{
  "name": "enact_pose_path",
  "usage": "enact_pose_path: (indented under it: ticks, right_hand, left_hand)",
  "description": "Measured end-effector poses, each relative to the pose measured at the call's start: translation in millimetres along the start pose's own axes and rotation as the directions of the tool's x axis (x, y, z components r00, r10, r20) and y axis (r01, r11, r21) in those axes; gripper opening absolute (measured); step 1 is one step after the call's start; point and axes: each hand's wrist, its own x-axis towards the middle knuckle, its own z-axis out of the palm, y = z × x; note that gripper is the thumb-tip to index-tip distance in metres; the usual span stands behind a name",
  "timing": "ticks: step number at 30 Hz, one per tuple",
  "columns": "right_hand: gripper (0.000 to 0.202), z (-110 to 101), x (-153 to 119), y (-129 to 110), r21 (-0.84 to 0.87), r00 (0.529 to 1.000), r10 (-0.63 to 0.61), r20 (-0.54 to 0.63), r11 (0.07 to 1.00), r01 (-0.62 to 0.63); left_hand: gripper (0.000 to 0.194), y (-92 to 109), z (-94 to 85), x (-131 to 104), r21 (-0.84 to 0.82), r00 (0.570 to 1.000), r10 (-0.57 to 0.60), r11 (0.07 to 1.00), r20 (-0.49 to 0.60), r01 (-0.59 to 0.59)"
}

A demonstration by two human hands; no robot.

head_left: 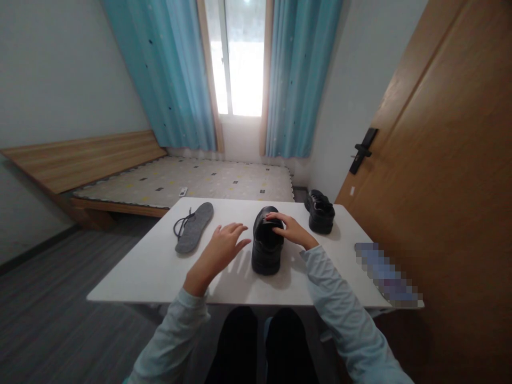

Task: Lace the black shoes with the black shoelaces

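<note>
A black shoe (266, 257) stands on the white table, its heel toward me and its opening up. My right hand (294, 230) is at the shoe's right side, its fingers apart over the opening and touching the upper. To the left of the shoe my left hand (224, 248) hovers with fingers spread, holding nothing. A grey insole (196, 229) lies at the table's left, with a black shoelace (181, 224) beside and partly under it. The second black shoe (320, 216) stands at the back right of the table.
The white table (132, 277) reaches close to my legs. A blurred flat item (386, 274) lies along its right edge. Behind are a bed (224, 178) with a small white object (183, 192), and blue curtains. A wooden door (448, 160) stands at the right.
</note>
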Motion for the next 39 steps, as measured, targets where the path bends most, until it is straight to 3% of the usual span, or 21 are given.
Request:
enact_pose_path:
  ticks: [2, 5, 7, 10, 16, 23, 30, 34, 39]
  right_hand:
    - [0.038, 1.2, 0.7, -0.7, -0.003, 1.000, -0.002, -0.007, 1.000, 0.002]
    - [0.035, 3.7, 1.6, -1.2, -0.015, 0.999, 0.014, -0.037, 1.000, -0.015]
    - [0.032, 4.9, 2.0, -1.9, -0.026, 0.998, 0.024, -0.059, 0.999, -0.025]
    - [0.030, 5.3, 2.3, -4.8, -0.042, 0.996, 0.026, -0.086, 0.999, -0.030]
    - [0.024, 4.3, 2.5, -13.3, -0.027, 0.991, -0.008, -0.134, 1.000, 0.005]
    - [0.024, 2.6, 1.9, -14.6, -0.004, 0.973, -0.067, -0.221, 0.998, 0.068]
    - [0.059, 3.8, 0.6, -5.9, 0.073, 0.940, 0.036, -0.339, 0.997, -0.011]
    - [0.043, 2.2, 0.5, -4.5, 0.049, 0.927, 0.052, -0.371, 0.998, -0.036]
    - [0.026, 2.8, 0.5, -5.0, 0.015, 0.939, 0.038, -0.342, 0.999, -0.035]
  left_hand:
    - [0.036, 24.0, -6.7, 2.6, -0.065, 0.988, 0.147, 0.987, -0.044, -0.149]
    - [0.049, 52.6, -6.6, 2.7, -0.057, 0.979, 0.201, 0.978, -0.010, -0.202]
    - [0.055, 66.3, -0.9, 2.3, -0.014, 0.983, 0.177, 0.984, 0.057, -0.176]
    - [0.042, 80.4, 8.6, 2.3, 0.079, 0.991, 0.074, 0.993, 0.113, -0.083]
    - [0.030, 89.9, 7.0, 2.4, 0.102, 0.999, -0.015, 0.995, 0.045, 0.011]
    - [0.023, 72.4, -2.4, 4.7, 0.116, 0.999, -0.028, 0.993, -0.020, 0.030]
    - [0.026, 36.2, -18.9, 4.8, 0.107, 0.984, -0.070, 0.990, -0.165, 0.088]
    - [0.023, 10.9, -30.1, 4.0, 0.108, 0.972, -0.109, 0.985, -0.207, 0.133]
    - [0.023, -18.4, -26.8, -2.2, 0.116, 0.960, -0.165, 0.974, -0.227, 0.194]
